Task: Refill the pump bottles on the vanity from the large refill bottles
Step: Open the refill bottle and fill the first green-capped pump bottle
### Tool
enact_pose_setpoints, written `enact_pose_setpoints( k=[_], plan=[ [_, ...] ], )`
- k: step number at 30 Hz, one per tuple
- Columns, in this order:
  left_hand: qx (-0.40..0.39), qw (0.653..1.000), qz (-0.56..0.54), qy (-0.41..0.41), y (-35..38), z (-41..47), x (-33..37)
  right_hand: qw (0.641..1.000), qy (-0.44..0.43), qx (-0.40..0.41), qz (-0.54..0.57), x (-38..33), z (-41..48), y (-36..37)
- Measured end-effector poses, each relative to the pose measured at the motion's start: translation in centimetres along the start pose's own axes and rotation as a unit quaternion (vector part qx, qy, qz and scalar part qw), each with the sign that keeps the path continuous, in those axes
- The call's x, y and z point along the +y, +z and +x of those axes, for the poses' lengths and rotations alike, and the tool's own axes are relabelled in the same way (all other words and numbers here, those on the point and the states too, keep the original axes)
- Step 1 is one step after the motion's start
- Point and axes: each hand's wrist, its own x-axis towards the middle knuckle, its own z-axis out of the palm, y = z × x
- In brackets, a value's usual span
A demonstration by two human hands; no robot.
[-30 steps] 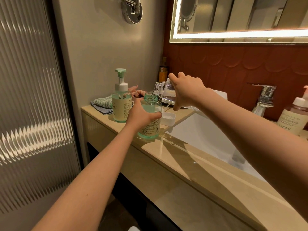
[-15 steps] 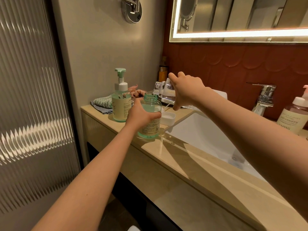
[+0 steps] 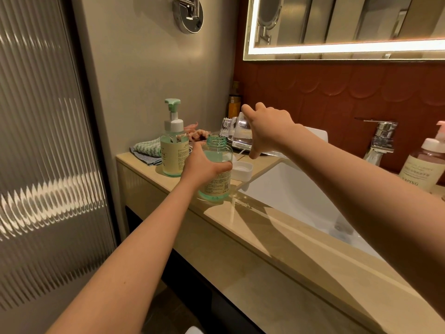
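Note:
A teal bottle (image 3: 218,165) with an open, pumpless neck stands on the beige vanity top (image 3: 277,237). My left hand (image 3: 202,168) grips it round the middle. My right hand (image 3: 267,128) holds a clear container (image 3: 237,132) tipped on its side just behind and above the open neck, ribbed end pointing left. No stream of liquid shows. A second bottle (image 3: 173,150) with a green and white pump stands to the left, filled with pale liquid. Another pump bottle (image 3: 423,165) with a cream label stands at the far right.
A white dish or cap (image 3: 243,168) lies beside the teal bottle at the corner of the white sink basin (image 3: 289,196). A chrome faucet (image 3: 382,138) rises behind the basin. A folded cloth (image 3: 147,150) and an amber bottle (image 3: 234,104) sit near the wall.

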Motion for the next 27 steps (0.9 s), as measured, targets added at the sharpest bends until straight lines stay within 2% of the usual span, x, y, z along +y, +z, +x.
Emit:
enact_pose_setpoints(
  k=[27],
  plan=[
    [0.001,1.0,0.016,-0.005,-0.02,-0.07,0.21,1.0,-0.003,-0.005,0.014,0.13,0.31,0.19]
  ],
)
